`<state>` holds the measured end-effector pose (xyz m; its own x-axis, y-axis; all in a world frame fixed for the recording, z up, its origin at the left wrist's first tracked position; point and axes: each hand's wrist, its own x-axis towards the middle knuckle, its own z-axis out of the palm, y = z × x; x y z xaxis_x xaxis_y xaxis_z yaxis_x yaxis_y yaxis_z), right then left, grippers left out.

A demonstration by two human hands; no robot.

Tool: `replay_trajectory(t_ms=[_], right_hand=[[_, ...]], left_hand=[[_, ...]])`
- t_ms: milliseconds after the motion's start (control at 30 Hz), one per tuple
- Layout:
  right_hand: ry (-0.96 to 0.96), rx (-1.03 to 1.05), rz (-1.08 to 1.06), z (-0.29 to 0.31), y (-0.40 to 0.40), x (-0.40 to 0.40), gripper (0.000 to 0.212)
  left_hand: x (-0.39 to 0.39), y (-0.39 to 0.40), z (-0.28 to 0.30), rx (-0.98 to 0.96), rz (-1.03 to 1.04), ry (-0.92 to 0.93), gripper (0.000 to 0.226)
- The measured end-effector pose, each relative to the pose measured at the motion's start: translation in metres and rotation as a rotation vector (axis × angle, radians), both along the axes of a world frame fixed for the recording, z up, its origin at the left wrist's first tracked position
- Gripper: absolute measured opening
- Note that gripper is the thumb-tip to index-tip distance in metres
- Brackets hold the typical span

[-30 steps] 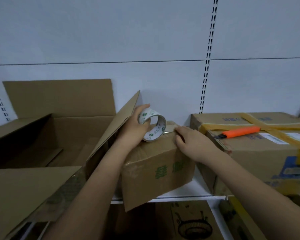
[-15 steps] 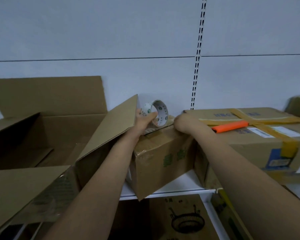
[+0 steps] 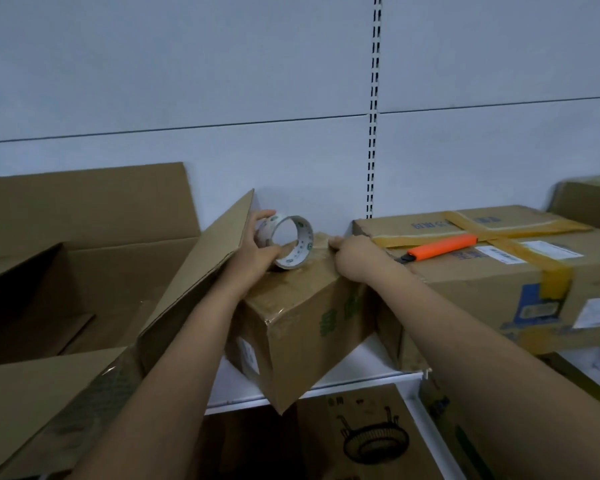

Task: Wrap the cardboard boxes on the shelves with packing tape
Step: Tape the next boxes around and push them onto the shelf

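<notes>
Small cardboard box (image 3: pixel 302 323) sits on the white shelf (image 3: pixel 343 372), turned at an angle, front corner hanging over the shelf edge, between the big open box (image 3: pixel 84 289) on the left and the large taped box (image 3: pixel 499 282) on the right. Tape roll (image 3: pixel 286 242) stands on edge on the small box top, near the back. Left hand (image 3: pixel 257 251) grips the roll, fingers curled over its outer rim, thumb on the near side. Right hand (image 3: pixel 352 252) lies on the box top right edge, just beside the roll, fingers pressed together and down on the clear tape strip; can't tell if they pinch the tape end. Orange utility knife (image 3: pixel 440 249) lies flat on the large taped box, close to the right hand. Another box (image 3: pixel 361 441) with a printed drawing sits on the level below.
</notes>
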<state>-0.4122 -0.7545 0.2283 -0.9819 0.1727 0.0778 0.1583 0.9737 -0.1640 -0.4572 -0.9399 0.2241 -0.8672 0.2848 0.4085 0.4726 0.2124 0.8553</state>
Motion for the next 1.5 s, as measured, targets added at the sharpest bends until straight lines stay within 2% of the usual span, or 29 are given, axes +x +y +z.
replay_trajectory(t_ms=[67,133,167,233,333,400,433,500,533,600,700,800,933,1000,1133,1267,1333,1400,1500], right_hand=[[0.323,-0.129,-0.026,0.0,0.014,0.007,0.042],[0.69,-0.107,-0.244,0.007,0.04,0.019,0.032],[0.716,-0.065,-0.38,0.013,0.055,0.025,0.033],[0.521,-0.028,-0.592,0.023,0.081,0.038,0.045],[0.394,-0.033,-0.627,0.025,0.12,0.038,0.037],[0.345,0.022,-0.483,0.022,0.149,0.041,0.018],[0.25,0.04,-0.36,0.021,0.162,0.046,0.016],[-0.012,0.055,-0.114,0.018,0.174,0.062,0.039],[-0.092,0.07,-0.037,0.016,0.175,0.07,0.042],[-0.043,0.122,0.067,0.009,0.175,0.079,0.04],[0.177,0.209,0.065,0.006,0.166,0.087,0.041],[0.375,0.03,-0.014,0.019,0.127,0.085,0.039],[0.173,-0.281,0.005,0.038,0.057,0.047,0.029],[0.027,-0.346,0.045,0.04,0.031,0.025,0.03],[0.005,-0.097,0.115,0.036,0.015,0.012,0.03],[-0.106,-0.061,0.158,0.049,0.02,0.029,0.027],[-0.081,0.01,0.139,0.046,0.01,0.026,0.019],[-0.016,0.05,0.103,0.029,0.001,0.026,0.017],[-0.06,-0.118,0.115,0.027,0.009,0.047,0.031]], left_hand=[[-0.007,-0.003,-0.005,0.002,0.017,-0.029,0.056],[-0.011,0.0,-0.007,0.018,-0.004,-0.041,0.054],[-0.014,0.003,-0.008,0.028,-0.007,-0.043,0.054],[-0.017,0.005,-0.01,0.039,0.007,-0.039,0.055],[-0.019,0.002,-0.014,0.058,0.03,-0.036,0.053],[-0.02,0.001,-0.016,0.059,0.022,-0.03,0.053],[-0.021,0.002,-0.016,0.055,0.013,-0.021,0.053],[-0.023,0.003,-0.017,0.048,0.006,0.002,0.05],[-0.023,0.003,-0.016,0.042,0.01,0.011,0.048],[-0.022,0.004,-0.015,0.036,0.02,0.014,0.041],[-0.02,0.004,-0.016,0.043,0.04,0.039,0.035],[-0.013,0.009,-0.011,0.009,0.017,0.111,0.047],[-0.005,0.014,-0.012,-0.022,-0.039,0.147,0.054],[-0.006,0.014,-0.012,-0.008,-0.024,0.151,0.052],[-0.003,0.018,-0.012,-0.004,0.013,0.172,0.047],[0.0,0.018,-0.011,0.002,0.009,0.155,0.046],[0.0,0.019,-0.012,-0.006,0.025,0.162,0.044],[0.004,0.022,-0.012,-0.013,0.03,0.197,0.053],[0.003,0.024,-0.013,0.013,0.059,0.168,0.043]])
